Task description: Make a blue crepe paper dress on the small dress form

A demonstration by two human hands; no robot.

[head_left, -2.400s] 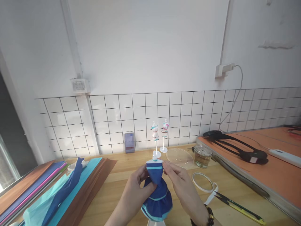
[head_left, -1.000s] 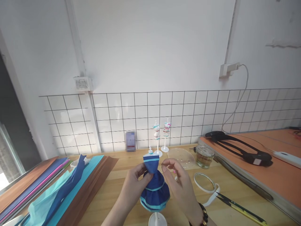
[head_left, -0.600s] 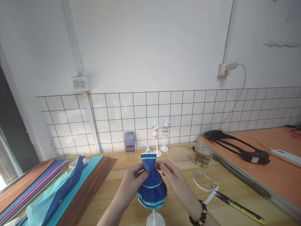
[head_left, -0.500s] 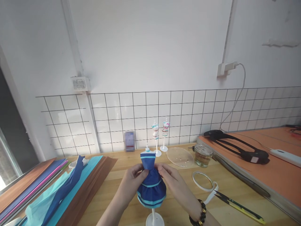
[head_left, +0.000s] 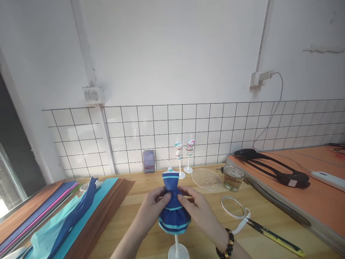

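A small white mannequin stand (head_left: 178, 251) rises near the front of the wooden table and wears a dark blue paper dress (head_left: 173, 212) with light blue bands. My left hand (head_left: 154, 207) pinches the dress at the waist from the left. My right hand (head_left: 196, 211), with a dark bead bracelet at the wrist, pinches the waist from the right. Both sets of fingertips meet at the narrow middle of the dress.
Two bare mini mannequins (head_left: 184, 151) stand by the tiled wall. A clear plastic lid (head_left: 207, 180), a glass jar (head_left: 233, 178), a tape ring (head_left: 233, 207) and scissors (head_left: 272, 237) lie to the right. Coloured paper sheets (head_left: 61, 216) are stacked left. An orange board (head_left: 309, 196) holds a black strap.
The dress and stand have settled slightly lower and steadier. My right hand, open beside the bodice a second ago, has closed onto the waist opposite my left hand.
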